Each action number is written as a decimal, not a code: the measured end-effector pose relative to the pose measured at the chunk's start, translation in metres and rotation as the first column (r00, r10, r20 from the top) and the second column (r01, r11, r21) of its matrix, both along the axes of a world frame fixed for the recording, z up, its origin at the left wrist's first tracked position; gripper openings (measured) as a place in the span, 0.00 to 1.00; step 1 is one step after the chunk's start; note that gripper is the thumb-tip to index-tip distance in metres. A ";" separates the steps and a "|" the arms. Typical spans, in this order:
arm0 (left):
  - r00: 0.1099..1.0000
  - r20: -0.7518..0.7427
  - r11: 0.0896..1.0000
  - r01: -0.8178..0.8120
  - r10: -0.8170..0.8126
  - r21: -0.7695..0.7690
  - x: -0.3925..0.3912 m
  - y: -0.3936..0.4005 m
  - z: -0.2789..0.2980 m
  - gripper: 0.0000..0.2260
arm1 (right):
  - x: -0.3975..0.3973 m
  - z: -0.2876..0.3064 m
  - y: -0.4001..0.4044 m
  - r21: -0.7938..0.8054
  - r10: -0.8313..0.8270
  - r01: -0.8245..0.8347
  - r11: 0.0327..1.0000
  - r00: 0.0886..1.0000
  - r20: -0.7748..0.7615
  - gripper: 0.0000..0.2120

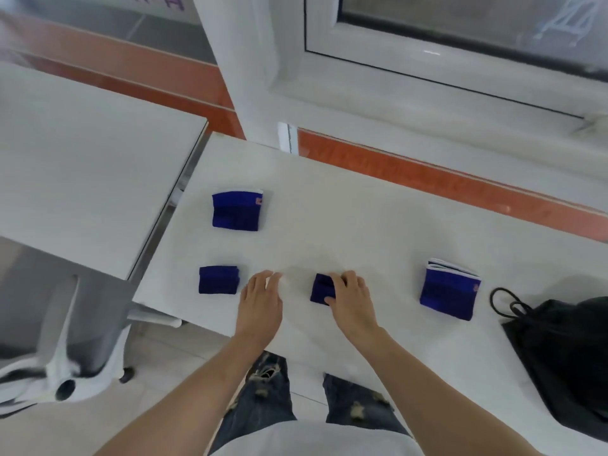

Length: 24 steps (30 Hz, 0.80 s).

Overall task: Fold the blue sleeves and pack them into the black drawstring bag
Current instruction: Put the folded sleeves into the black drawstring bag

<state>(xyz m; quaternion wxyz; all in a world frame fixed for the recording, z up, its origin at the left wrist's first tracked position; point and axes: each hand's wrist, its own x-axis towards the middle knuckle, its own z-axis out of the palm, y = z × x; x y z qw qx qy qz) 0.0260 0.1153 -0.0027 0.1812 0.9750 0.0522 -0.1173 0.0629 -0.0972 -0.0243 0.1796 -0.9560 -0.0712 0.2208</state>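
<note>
Several folded blue sleeves lie on the white table [345, 209]. One larger sleeve [236, 210] sits at the back left, a small folded one [217, 280] at the front left, and a larger one with white edging [449, 288] at the right. My right hand [350, 296] rests on a small folded blue sleeve [321, 287] near the front edge, thumb at its near side, fingers over its top. My left hand [261, 299] lies flat on the table beside it, holding nothing. The black drawstring bag [566, 350] lies at the far right, cord looped toward the sleeves.
A second white table [82, 166] stands to the left, separated by a narrow gap. A white office chair base [65, 373] is on the floor at lower left. A window frame and orange wall stripe run behind the table.
</note>
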 end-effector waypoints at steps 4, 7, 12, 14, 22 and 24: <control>0.986 0.028 0.986 -0.165 0.166 -0.036 -0.002 0.060 0.004 0.21 | 0.000 0.002 0.045 0.036 -0.010 0.011 0.999 1.000 -0.020 0.23; 0.986 -0.001 0.986 -0.169 0.169 -0.007 -0.002 0.103 0.001 0.25 | 0.000 0.001 0.074 0.035 0.000 0.001 0.999 1.000 -0.030 0.23; 0.990 -0.131 0.998 -0.039 0.046 0.057 0.003 0.149 -0.017 0.30 | 0.001 0.006 0.113 -0.059 0.047 -0.047 0.997 0.999 0.006 0.22; 0.986 -0.165 0.999 0.023 -0.018 0.028 0.005 0.159 -0.024 0.30 | -0.001 0.008 0.123 -0.097 0.036 -0.034 0.995 0.999 0.017 0.22; 0.962 -0.249 0.994 0.113 -0.108 0.005 0.009 0.161 -0.026 0.30 | -0.017 0.014 0.129 0.122 -0.170 0.178 0.976 0.983 -0.075 0.16; 0.957 -0.265 0.993 0.117 -0.120 -0.030 0.010 0.151 -0.024 0.28 | -0.023 0.019 0.123 0.183 -0.231 0.241 0.953 0.970 -0.074 0.16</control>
